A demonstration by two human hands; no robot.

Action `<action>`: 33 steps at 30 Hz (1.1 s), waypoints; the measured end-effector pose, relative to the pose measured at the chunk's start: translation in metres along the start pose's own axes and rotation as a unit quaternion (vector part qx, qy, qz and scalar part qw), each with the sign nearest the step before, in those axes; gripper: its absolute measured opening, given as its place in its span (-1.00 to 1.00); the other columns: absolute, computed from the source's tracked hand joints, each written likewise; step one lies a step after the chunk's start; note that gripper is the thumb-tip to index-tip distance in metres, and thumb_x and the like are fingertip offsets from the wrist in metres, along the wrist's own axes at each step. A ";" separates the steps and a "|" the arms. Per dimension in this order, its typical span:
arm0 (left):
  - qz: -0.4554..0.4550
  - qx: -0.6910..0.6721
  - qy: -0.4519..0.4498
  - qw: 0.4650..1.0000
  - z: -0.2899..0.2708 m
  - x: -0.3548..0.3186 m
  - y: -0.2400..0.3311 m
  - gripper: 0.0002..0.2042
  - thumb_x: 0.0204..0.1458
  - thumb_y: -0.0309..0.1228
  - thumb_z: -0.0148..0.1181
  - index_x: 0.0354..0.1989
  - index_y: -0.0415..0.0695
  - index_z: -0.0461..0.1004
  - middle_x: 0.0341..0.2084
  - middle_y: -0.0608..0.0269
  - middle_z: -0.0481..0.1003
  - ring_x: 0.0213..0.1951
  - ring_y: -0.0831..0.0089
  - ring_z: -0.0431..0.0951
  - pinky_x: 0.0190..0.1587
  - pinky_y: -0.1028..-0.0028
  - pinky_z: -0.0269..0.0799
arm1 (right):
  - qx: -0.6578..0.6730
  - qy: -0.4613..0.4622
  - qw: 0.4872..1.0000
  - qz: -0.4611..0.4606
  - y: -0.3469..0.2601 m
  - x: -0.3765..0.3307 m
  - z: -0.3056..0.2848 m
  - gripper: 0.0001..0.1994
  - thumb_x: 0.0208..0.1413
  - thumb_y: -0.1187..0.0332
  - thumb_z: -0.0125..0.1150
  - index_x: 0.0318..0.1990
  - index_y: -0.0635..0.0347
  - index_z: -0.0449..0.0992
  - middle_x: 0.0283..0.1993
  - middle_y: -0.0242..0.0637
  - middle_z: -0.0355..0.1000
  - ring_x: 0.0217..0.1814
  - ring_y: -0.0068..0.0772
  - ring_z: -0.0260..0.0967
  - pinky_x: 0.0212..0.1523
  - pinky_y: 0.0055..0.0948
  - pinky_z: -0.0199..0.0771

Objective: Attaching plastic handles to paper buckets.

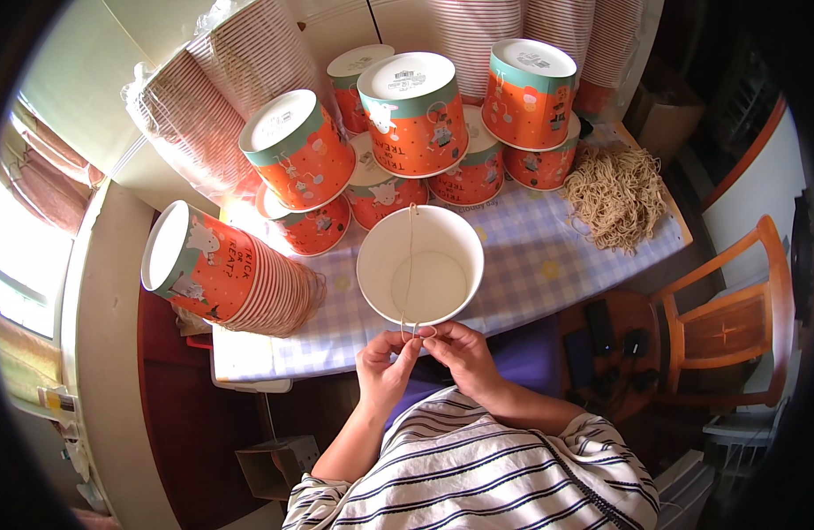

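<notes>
A white paper bucket [455,247] stands mouth up at the front of the table, its white inside facing me. A thin tan cord [410,265] crosses its mouth from the far rim to the near rim. My left hand [386,367] pinches the cord just outside the near rim. Close against it, my right hand [464,358] is also pinched, with a small loop of the cord at its fingertips. Whether a knot is there is too small to tell.
Upside-down orange and teal buckets [411,115] are piled behind. A leaning stack of buckets [222,274] lies at left, a heap of tan cords [614,199] at right. Plastic-wrapped bucket stacks [257,62] rise at the back. A wooden chair [725,327] stands right of the checked tablecloth [531,265].
</notes>
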State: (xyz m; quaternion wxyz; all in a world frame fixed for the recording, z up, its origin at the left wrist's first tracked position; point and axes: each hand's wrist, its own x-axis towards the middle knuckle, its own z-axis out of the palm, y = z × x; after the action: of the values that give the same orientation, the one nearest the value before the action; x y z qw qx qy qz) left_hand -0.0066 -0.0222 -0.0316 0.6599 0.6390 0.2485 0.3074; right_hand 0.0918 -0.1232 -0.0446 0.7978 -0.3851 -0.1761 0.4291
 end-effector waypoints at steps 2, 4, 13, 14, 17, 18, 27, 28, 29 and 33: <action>-0.041 -0.056 -0.007 0.998 0.000 0.000 0.005 -0.88 0.05 -0.50 0.24 -0.33 -0.32 0.52 -0.50 0.32 0.53 -0.45 0.68 0.43 -0.35 0.68 0.34 | -0.007 -0.006 1.000 -0.017 0.001 0.001 0.001 -0.88 0.19 0.50 0.10 -0.15 0.31 0.49 -0.22 -0.38 0.47 -0.17 -0.68 0.37 -0.13 -0.64 0.41; -0.081 -0.111 -0.012 0.991 -0.002 -0.001 0.006 -0.88 0.05 -0.49 0.25 -0.32 -0.32 0.53 -0.50 0.32 0.53 -0.44 0.67 0.44 -0.35 0.67 0.35 | -0.014 -0.014 0.999 -0.034 0.002 0.001 0.000 -0.88 0.20 0.50 0.10 -0.15 0.31 0.49 -0.23 -0.37 0.47 -0.17 -0.67 0.38 -0.13 -0.63 0.42; -0.074 -0.118 -0.049 0.989 -0.010 0.000 -0.002 -0.77 0.15 -0.36 0.10 -0.25 -0.32 0.52 -0.47 0.24 0.55 -0.39 0.58 0.50 -0.28 0.61 0.38 | -0.025 0.021 0.999 -0.016 0.000 0.000 0.001 -0.90 0.20 0.45 0.11 -0.20 0.28 0.50 -0.31 -0.46 0.44 -0.26 -0.75 0.34 -0.23 -0.69 0.38; -0.076 -0.104 -0.044 0.991 -0.009 0.000 -0.002 -0.78 0.14 -0.38 0.12 -0.26 -0.32 0.52 -0.47 0.25 0.55 -0.38 0.58 0.50 -0.28 0.62 0.38 | -0.032 0.026 0.999 -0.014 -0.001 -0.001 0.002 -0.90 0.20 0.45 0.11 -0.20 0.28 0.50 -0.32 -0.47 0.44 -0.27 -0.76 0.34 -0.24 -0.70 0.38; -0.072 -0.095 -0.032 0.992 -0.005 -0.003 0.003 -0.82 0.12 -0.43 0.15 -0.27 -0.33 0.52 -0.47 0.25 0.55 -0.38 0.59 0.50 -0.28 0.63 0.39 | -0.045 0.029 0.998 -0.014 -0.001 -0.001 0.002 -0.90 0.20 0.46 0.11 -0.20 0.28 0.50 -0.32 -0.47 0.44 -0.27 -0.77 0.33 -0.24 -0.72 0.37; -0.067 -0.100 -0.024 0.992 -0.004 -0.003 0.005 -0.85 0.10 -0.46 0.16 -0.29 -0.33 0.51 -0.47 0.25 0.55 -0.38 0.59 0.50 -0.28 0.63 0.39 | -0.049 0.026 0.998 -0.017 -0.001 -0.001 0.002 -0.90 0.20 0.46 0.11 -0.20 0.28 0.50 -0.32 -0.48 0.44 -0.27 -0.78 0.33 -0.25 -0.72 0.36; -0.008 0.027 0.001 1.000 -0.003 -0.003 -0.001 -0.90 0.08 -0.51 0.18 -0.36 -0.32 0.50 -0.54 0.30 0.53 -0.44 0.64 0.46 -0.32 0.63 0.38 | -0.056 0.035 0.998 -0.020 -0.001 -0.001 0.004 -0.90 0.20 0.46 0.12 -0.20 0.28 0.50 -0.31 -0.47 0.45 -0.27 -0.77 0.34 -0.23 -0.73 0.35; -0.008 0.027 0.001 1.000 -0.003 -0.003 -0.001 -0.90 0.08 -0.51 0.18 -0.36 -0.32 0.50 -0.54 0.30 0.53 -0.44 0.64 0.46 -0.32 0.63 0.38 | -0.056 0.035 0.998 -0.019 -0.001 -0.001 0.004 -0.90 0.20 0.46 0.12 -0.20 0.28 0.50 -0.31 -0.47 0.45 -0.27 -0.77 0.34 -0.23 -0.73 0.35; -0.008 0.031 0.004 0.999 -0.003 -0.003 -0.001 -0.91 0.07 -0.52 0.18 -0.37 -0.31 0.50 -0.54 0.30 0.53 -0.44 0.64 0.46 -0.32 0.63 0.38 | -0.052 0.037 0.998 -0.017 -0.001 -0.001 0.003 -0.90 0.19 0.46 0.12 -0.20 0.28 0.50 -0.31 -0.47 0.45 -0.27 -0.77 0.34 -0.23 -0.73 0.35; 0.002 0.053 0.010 0.999 -0.003 -0.003 -0.001 -0.94 0.04 -0.56 0.17 -0.39 -0.31 0.50 -0.55 0.30 0.53 -0.45 0.64 0.45 -0.33 0.61 0.37 | -0.053 0.041 0.998 -0.010 0.001 -0.001 0.001 -0.90 0.19 0.45 0.13 -0.20 0.28 0.50 -0.31 -0.47 0.45 -0.27 -0.77 0.34 -0.24 -0.73 0.34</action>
State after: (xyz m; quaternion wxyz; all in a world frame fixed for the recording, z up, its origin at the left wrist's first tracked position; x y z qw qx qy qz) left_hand -0.0102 -0.0223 -0.0327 0.6217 0.6705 0.2703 0.3014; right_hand 0.0903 -0.1231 -0.0448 0.7869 -0.4428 -0.1696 0.3948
